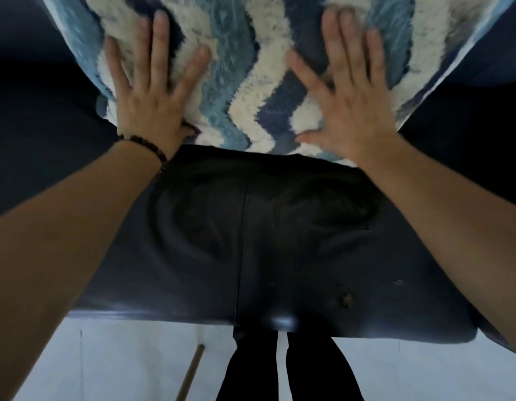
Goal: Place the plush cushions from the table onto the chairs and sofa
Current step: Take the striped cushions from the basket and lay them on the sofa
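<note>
A plush cushion [242, 82] with blue, navy and white zigzag stripes leans against the back of a dark leather seat [251, 241]. My left hand [152, 94] presses flat on the cushion's left part with fingers spread. My right hand [349, 94] lies flat on its right part, fingers straight and spread too. The cushion's lower edge meets the seat surface. Its top runs out of view.
The seat's dark armrests [34, 111] rise on both sides of the cushion. Small worn spots [345, 299] mark the seat's front right. Below the seat edge are a pale tiled floor [120, 366], my dark trouser legs [288, 371] and a thin wooden leg [190, 371].
</note>
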`<state>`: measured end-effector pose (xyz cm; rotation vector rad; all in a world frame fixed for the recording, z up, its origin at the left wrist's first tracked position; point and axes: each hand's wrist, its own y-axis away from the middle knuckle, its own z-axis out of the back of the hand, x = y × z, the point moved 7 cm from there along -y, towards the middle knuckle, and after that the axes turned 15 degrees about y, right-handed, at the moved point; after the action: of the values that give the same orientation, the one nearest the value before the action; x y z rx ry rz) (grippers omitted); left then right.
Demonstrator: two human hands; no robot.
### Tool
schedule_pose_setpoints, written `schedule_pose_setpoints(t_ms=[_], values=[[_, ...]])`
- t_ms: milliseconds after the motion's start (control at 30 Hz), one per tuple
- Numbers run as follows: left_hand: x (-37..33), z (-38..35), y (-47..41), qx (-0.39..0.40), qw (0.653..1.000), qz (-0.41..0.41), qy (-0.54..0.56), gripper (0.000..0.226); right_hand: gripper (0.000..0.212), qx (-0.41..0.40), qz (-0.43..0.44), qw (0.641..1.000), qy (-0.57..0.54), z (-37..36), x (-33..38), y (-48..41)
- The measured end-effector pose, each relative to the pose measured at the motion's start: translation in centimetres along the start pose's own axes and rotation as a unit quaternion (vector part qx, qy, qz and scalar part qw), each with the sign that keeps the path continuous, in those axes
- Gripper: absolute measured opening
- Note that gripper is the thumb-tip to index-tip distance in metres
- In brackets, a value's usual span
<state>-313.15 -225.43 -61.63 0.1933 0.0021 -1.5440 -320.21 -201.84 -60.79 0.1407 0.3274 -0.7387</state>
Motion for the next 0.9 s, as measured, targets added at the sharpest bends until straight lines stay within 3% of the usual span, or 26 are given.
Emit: schedule_pose_setpoints(t_ms=[133,233,300,367,433,567,733,833,900], values=[[-0.6,0.0,1.0,-0.028,0.999,0.017,0.007,0.113,0.114,0.014,-0.063,0.998,0.003,-0.4,-1.0,1.9],[0.5,-1.2,4.1,-0.083,0.979,0.142,0.118,0.118,0.119,0.066,-0.197,0.977,-0.038,-2.6,-1.2,6.1],[2.4,-2.4,5.7,-0.118,0.915,0.254,0.289,0.128,0.122,0.091,-0.288,0.945,-0.127,-4.3,-1.6,8.7],[3.1,-4.6,5.7,-0.081,0.844,0.306,0.433,0.132,0.125,0.128,-0.332,0.906,-0.229,-6.0,-1.9,9.9],[3.0,-5.7,5.1,-0.036,0.827,0.314,0.465,0.129,0.125,0.151,-0.338,0.891,-0.264,-6.9,-2.2,9.7],[1.3,-6.0,5.1,-0.044,0.812,0.341,0.472,0.114,0.121,0.148,-0.341,0.885,-0.28,-7.1,-1.8,9.4],[-3.8,-2.6,9.1,-0.019,0.791,0.29,0.539,0.06,0.077,0.17,-0.337,0.859,-0.347,-2.6,-0.8,11.5],[-7.9,1.9,14.1,0.001,0.771,0.257,0.582,0.053,0.053,0.174,-0.293,0.859,-0.382,3.2,0.7,13.4],[-9.9,6.3,18.1,0.007,0.745,0.278,0.606,0.053,0.048,0.174,-0.292,0.844,-0.414,8.4,1.2,15.7]])
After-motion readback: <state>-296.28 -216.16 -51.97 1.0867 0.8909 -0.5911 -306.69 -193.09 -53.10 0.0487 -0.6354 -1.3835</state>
